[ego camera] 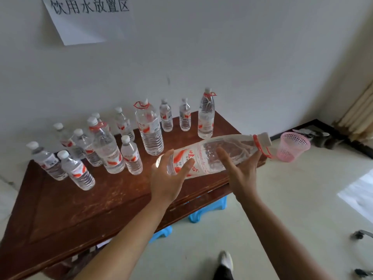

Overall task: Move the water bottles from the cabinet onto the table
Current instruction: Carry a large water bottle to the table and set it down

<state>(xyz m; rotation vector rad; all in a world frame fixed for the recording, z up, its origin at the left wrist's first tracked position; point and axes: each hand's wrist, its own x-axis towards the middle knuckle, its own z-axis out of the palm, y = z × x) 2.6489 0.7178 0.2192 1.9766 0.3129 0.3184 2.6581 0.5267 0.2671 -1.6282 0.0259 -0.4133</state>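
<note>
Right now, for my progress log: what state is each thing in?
large bottle: capped, held sideways above the table.
left grip: holds its base end.
right grip: holds its upper body.
other bottles: capped, upright on the table.
pink basket: standing on the floor.

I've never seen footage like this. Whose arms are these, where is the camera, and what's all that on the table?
There is no machine here. A person wears a wide-angle camera on the head, which looks forward and down, so the arms you see are their own. The left hand and the right hand together hold a large bottle of water on its side, above the near edge of a brown wooden table. Standing bottles, some big and some small, are gathered at the back of the table by the wall. A paper sign hangs above them. Blue stools sit under the table, and a pink basket is on the floor beyond.
</note>
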